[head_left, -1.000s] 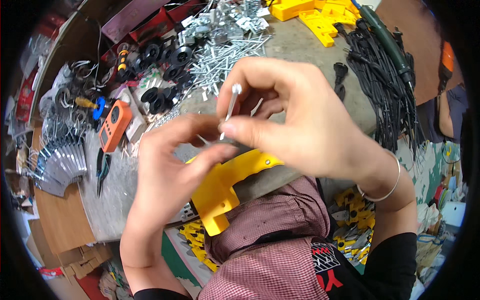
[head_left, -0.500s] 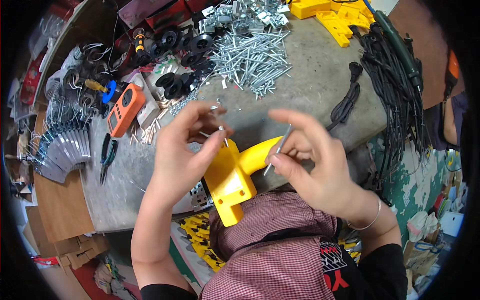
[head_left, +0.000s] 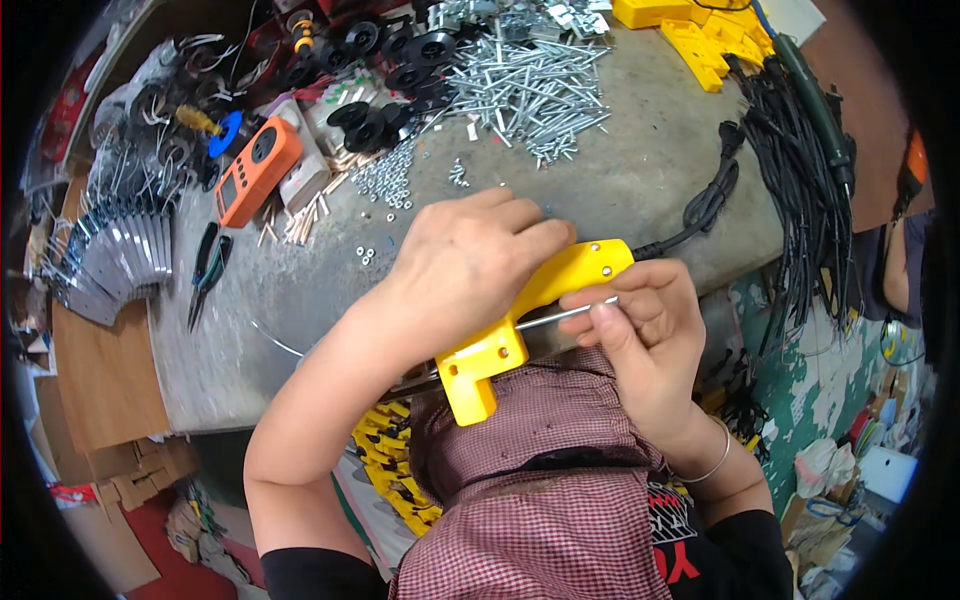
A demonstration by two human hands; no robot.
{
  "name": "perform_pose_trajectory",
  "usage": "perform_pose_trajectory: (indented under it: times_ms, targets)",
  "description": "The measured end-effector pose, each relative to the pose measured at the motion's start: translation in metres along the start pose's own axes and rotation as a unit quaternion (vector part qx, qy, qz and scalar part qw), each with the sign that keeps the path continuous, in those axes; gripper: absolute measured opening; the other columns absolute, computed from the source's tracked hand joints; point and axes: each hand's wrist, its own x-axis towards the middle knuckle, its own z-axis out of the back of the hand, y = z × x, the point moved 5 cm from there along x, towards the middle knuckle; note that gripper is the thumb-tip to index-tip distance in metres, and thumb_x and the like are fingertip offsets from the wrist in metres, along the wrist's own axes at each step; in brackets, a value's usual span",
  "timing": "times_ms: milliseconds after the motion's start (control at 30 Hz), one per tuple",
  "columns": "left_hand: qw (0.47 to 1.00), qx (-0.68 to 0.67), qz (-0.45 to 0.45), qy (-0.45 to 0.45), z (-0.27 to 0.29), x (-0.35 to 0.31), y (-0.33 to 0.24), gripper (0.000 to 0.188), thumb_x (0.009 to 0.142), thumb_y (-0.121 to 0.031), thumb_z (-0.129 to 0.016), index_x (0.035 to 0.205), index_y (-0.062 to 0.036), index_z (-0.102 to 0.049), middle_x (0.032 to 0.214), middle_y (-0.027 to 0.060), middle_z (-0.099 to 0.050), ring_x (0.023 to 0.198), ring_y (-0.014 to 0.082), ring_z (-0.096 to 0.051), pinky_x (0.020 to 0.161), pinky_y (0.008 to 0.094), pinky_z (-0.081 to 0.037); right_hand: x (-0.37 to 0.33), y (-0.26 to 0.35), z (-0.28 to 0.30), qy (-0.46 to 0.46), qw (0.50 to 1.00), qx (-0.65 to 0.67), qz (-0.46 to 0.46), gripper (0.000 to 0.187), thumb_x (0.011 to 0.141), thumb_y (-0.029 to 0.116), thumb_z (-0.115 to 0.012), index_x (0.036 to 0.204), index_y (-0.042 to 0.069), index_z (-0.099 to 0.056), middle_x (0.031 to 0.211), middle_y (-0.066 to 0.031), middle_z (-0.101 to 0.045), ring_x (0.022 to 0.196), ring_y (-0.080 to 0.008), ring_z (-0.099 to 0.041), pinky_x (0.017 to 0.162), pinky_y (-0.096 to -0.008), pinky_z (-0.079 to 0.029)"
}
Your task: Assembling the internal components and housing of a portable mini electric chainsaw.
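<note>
A yellow plastic tool housing [head_left: 468,403] lies at the near edge of the workbench, over my lap. Its curved handle carries two small screws and a black cord at its end. My left hand [head_left: 465,255] is curled over the body and handle from above, gripping it; its fingertips are partly hidden. Between thumb and fingers, my right hand [head_left: 648,320] pinches a long silver screw [head_left: 545,319] by one end. The screw lies almost level beside the handle, its other end reaching the side of the housing.
Loose long screws [head_left: 525,90] are heaped at the back, with small nuts [head_left: 385,180] nearer. An orange meter [head_left: 258,170] and pliers [head_left: 208,275] lie left. Black cords [head_left: 790,170] and a green electric screwdriver [head_left: 815,105] are right, yellow shells [head_left: 695,50] behind.
My left hand has moved right and down onto the housing, now covering its upper body. The right hand has lowered its screw against the housing's side. The housing's handle and cord now show more.
</note>
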Motion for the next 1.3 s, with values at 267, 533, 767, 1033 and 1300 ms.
perform_pose_trajectory:
  times_ms: [267,533,767,1033,1300]
  targets:
    - [0.995,-0.083,0.056,-0.012,0.009,-0.035,0.022,0.018,0.08,-0.012,-0.071,0.098,-0.007,-0.068,0.101,0.0082,-0.063,0.091,0.0286,-0.063,0.076,0.037,-0.052,-0.006,-0.01,-0.001,0.025,0.998,-0.056,-0.005,0.015,0.096,0.004,-0.059,0.1,0.002,-0.045,0.092,-0.0213,-0.071,0.073,-0.0188,-0.071,0.061,-0.0246,-0.057]
    - [0.984,-0.142,0.077,-0.077,-0.002,-0.045,0.028,0.015,0.086,-0.014,-0.067,0.098,-0.0073,-0.064,0.096,0.0077,-0.06,0.089,0.0295,-0.063,0.075,0.0397,-0.052,-0.004,-0.005,0.011,-0.014,0.995,-0.096,0.018,0.019,0.097,0.009,-0.06,0.103,0.004,-0.043,0.094,-0.0211,-0.07,0.073,-0.0186,-0.07,0.066,-0.0254,-0.057]
    - [0.984,-0.123,0.078,-0.099,-0.004,-0.05,0.022,0.011,0.086,-0.014,-0.066,0.095,-0.0071,-0.064,0.092,0.0082,-0.059,0.088,0.0291,-0.062,0.073,0.0397,-0.051,-0.021,0.0,0.003,-0.036,0.986,-0.158,0.043,0.016,0.097,0.003,-0.055,0.103,0.004,-0.04,0.093,-0.0208,-0.07,0.071,-0.0186,-0.07,0.064,-0.0257,-0.058]
    - [0.986,-0.114,0.088,-0.088,-0.002,-0.05,0.018,0.011,0.084,-0.011,-0.065,0.095,-0.0081,-0.064,0.091,0.0081,-0.059,0.087,0.0296,-0.061,0.073,0.039,-0.05,-0.025,-0.023,-0.024,0.042,0.986,-0.151,0.058,0.008,0.096,0.0,-0.057,0.102,0.001,-0.053,0.101,-0.0125,-0.065,0.085,-0.0156,-0.065,0.074,-0.0253,-0.054]
    - [0.989,-0.075,0.07,-0.102,0.001,-0.039,0.015,0.013,0.081,-0.01,-0.066,0.095,-0.0087,-0.064,0.09,0.0079,-0.059,0.084,0.0293,-0.06,0.071,0.0386,-0.05,-0.038,-0.021,-0.021,0.117,0.976,-0.176,0.051,0.024,0.095,0.003,-0.056,0.118,-0.002,-0.06,0.119,-0.013,-0.058,0.108,-0.0199,-0.057,0.092,-0.0294,-0.047]
